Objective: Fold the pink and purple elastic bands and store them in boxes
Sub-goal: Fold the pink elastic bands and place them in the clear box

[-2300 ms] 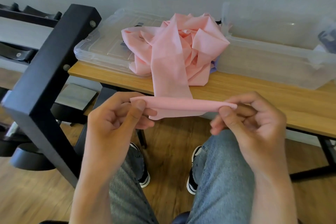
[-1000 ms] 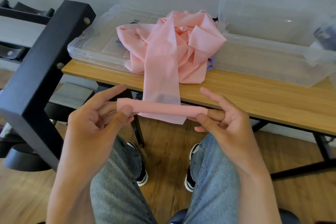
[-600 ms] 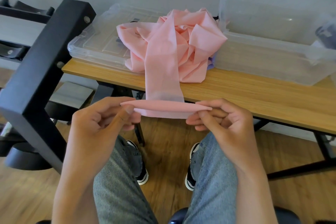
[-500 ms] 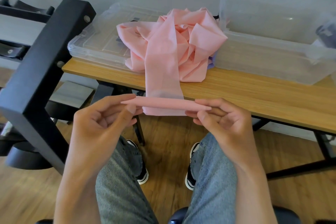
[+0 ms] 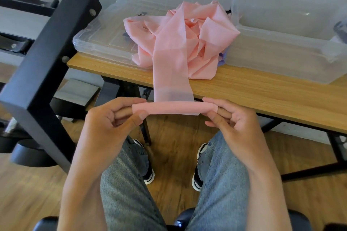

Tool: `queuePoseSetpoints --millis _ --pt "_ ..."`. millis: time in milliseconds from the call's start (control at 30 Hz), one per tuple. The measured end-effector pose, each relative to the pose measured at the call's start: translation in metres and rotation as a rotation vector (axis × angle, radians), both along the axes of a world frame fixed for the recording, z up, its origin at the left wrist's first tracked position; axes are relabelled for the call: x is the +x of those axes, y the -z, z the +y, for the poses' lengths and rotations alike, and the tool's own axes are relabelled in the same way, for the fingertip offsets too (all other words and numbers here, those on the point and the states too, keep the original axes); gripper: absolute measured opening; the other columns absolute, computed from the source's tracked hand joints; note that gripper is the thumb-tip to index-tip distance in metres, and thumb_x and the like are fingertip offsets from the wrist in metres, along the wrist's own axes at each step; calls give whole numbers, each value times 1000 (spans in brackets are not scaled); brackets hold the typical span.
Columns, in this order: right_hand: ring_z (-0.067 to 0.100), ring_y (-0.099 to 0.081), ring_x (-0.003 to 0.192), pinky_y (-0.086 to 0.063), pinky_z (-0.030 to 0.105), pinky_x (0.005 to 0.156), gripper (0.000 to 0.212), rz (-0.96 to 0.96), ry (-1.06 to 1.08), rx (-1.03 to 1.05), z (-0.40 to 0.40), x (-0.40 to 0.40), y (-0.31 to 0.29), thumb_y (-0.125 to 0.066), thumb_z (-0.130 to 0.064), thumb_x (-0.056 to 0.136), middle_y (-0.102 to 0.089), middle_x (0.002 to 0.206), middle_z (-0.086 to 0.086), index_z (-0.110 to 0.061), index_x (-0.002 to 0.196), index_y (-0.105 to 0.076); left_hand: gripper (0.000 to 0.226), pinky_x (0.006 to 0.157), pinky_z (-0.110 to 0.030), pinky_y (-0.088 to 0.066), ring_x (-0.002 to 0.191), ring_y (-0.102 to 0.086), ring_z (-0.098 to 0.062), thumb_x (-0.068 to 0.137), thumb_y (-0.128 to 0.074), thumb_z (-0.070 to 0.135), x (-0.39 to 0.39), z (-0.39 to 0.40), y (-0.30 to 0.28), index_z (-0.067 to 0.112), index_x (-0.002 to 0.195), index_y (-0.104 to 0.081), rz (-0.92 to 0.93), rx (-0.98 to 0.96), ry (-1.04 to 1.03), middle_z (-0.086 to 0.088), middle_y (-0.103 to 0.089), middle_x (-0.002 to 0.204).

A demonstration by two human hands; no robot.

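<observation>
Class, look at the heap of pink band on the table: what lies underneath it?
Under the pink band a sliver of purple band peeks out at its right edge. Its left side rests on a clear lid. How much purple lies beneath is hidden.

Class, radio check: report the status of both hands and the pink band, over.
Left hand and right hand pinch opposite ends of the pink band's rolled end. Rest heaped on the table, unfolded. Nothing in the way.
</observation>
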State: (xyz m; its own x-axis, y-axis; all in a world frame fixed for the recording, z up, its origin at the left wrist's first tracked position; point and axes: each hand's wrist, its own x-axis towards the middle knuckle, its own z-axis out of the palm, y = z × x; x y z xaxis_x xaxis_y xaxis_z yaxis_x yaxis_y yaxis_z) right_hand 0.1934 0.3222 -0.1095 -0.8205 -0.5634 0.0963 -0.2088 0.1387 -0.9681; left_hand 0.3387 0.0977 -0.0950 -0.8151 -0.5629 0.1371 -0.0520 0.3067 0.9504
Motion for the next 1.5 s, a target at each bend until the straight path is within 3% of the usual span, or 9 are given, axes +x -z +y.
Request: queuePoseSetpoints --millis 100,300,500,600,800,1000,1200,1367,1500 --pt "13 -75 105 -63 34 87 26 -13 -37 -30 0 0 1 -64 -13 98 -79 112 -5 -18 123 -71 29 78 -22 -61 88 -76 -12 83 -73 21 1 -2 1 22 111 -74 11 17 20 11 -79 96" --pt "25 -78 74 -64 42 70 23 -1 -56 -55 2 -1 3 -63 0 99 -79 82 8 -15 114 -73 26 67 -39 -64 69 -76 -24 82 -70 23 1 -3 4 17 107 -75 31 79 41 -6 -78 79" --pt "28 -77 101 -62 37 89 21 -113 -90 -199 -3 1 2 -68 -3 96 -79 107 10 -8 117 -72 29 81 -32 -63 90 -78 -22 84 -73 14 2 -1 5 10 113 -74 131 126 16 -2 -80 98" --pt "26 -78 97 -63 40 86 22 -74 -56 -204 -6 1 -1 -68 -20 95 -79 106 9 -9 113 -74 26 79 -34 -64 88 -78 -23 86 -70 13 1 -1 4 8 111 -75 168 164 -14 -4 -80 98" --pt "16 -77 101 -61 32 90 45 -109 -35 -71 -2 -3 5 -69 -13 94 -79 113 -4 -25 137 -63 38 78 -25 -63 91 -78 -13 82 -72 12 4 -5 6 18 120 -69 91 94 18 6 -80 103" --pt "22 -79 91 -64 42 80 19 -30 -19 -99 -1 -1 7 -67 -2 96 -81 97 5 -11 110 -74 26 71 -25 -63 84 -78 -16 80 -73 18 3 -3 4 14 105 -74 81 107 9 3 -80 91" --pt "26 -77 70 -64 45 68 17 57 6 -134 0 0 4 -67 0 96 -77 77 8 -15 103 -73 21 63 -31 -64 67 -77 -23 81 -72 14 2 -1 4 9 101 -73 107 127 -20 -6 -78 75" --pt "29 -79 87 -64 35 77 19 -8 15 -239 3 1 2 -68 7 92 -80 92 11 -5 105 -73 25 69 -31 -65 77 -79 -24 83 -72 14 1 5 1 7 107 -73 137 174 -7 -7 -80 83" --pt "30 -78 95 -63 34 82 23 -50 -11 -272 4 2 -1 -73 -13 86 -80 100 12 -3 108 -73 24 74 -35 -65 84 -79 -27 85 -71 20 1 7 -1 5 103 -75 149 242 -40 -9 -80 89"
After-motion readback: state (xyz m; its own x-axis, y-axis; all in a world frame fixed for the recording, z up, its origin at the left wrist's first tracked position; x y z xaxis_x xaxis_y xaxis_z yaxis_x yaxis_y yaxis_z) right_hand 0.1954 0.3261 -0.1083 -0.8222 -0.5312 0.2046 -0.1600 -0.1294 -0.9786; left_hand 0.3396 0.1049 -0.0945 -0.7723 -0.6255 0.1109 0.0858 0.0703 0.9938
